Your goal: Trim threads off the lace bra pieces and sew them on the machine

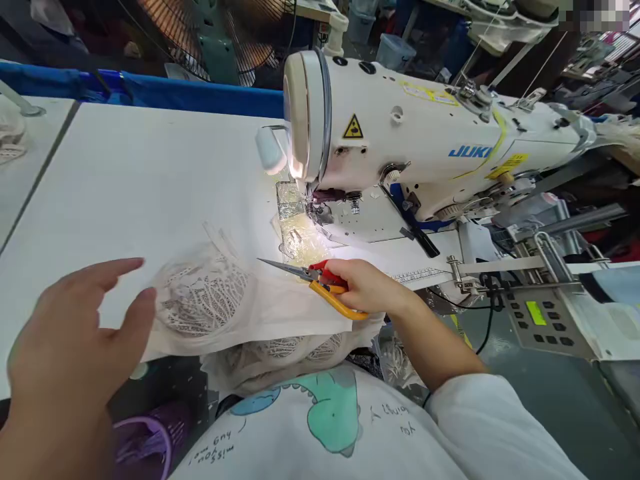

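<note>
**Scissors (pixel 304 272) in the right hand (pixel 363 283), lace garment (pixel 205 300) on the worktop (pixel 145 167)**

Nearest is a white shirt (pixel 280 440), soft cloth printed with a green dinosaur shape. Beside it, low on the left, stands a purple basket (pixel 167 437) with a curved plastic rim. The left hand (pixel 80 333) is spread, thumb and forefinger well apart with nothing between them; its thumb tip reaches the garment's left edge in the view, and whether it touches cannot be told. The right hand is closed around the scissors, whose smooth orange and red handles lead to slim metal blades tapering to a point toward the left.

The cream garment lies at the worktop's front edge, a rounded cup of openwork lace next to a smooth, flat panel; more lace-patterned fabric (pixel 285 350) sags in folds below.

Beyond the blades, a lamp-lit, glossy plate (pixel 290 200) sits under the glossy white sewing machine (pixel 425 127), a rounded, bulky casing. Behind the smooth white worktop run a crinkled blue strip (pixel 200 97) and a fan (pixel 220 40) with a ribbed wire cage.
</note>
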Tool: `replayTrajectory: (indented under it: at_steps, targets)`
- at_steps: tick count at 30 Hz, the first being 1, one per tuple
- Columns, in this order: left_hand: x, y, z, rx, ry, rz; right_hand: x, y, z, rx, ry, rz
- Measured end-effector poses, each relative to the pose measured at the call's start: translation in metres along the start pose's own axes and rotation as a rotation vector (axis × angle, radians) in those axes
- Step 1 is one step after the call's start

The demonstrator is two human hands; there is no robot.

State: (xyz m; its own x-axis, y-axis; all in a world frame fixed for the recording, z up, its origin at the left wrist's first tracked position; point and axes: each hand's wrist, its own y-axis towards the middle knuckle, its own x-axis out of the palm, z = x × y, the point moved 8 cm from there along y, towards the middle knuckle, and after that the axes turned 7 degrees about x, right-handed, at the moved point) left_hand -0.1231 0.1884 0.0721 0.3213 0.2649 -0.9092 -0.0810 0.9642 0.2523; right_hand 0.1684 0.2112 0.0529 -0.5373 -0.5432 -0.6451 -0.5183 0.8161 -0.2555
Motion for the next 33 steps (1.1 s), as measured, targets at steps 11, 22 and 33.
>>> replayTrajectory:
  at_steps: [11, 22, 33]
  targets:
    - [0.094, 0.006, 0.179, 0.558, -0.445, -0.737, -0.018, -0.011, 0.027, -0.008, 0.267, 0.077]
    - [0.085, -0.001, 0.208, 0.622, -0.447, -0.520, -0.015, -0.016, 0.047, 0.032, 0.657, 0.089]
    - [0.088, 0.007, 0.181, -0.048, -0.966, -0.616, -0.012, -0.046, 0.048, -0.006, 0.588, 0.179]
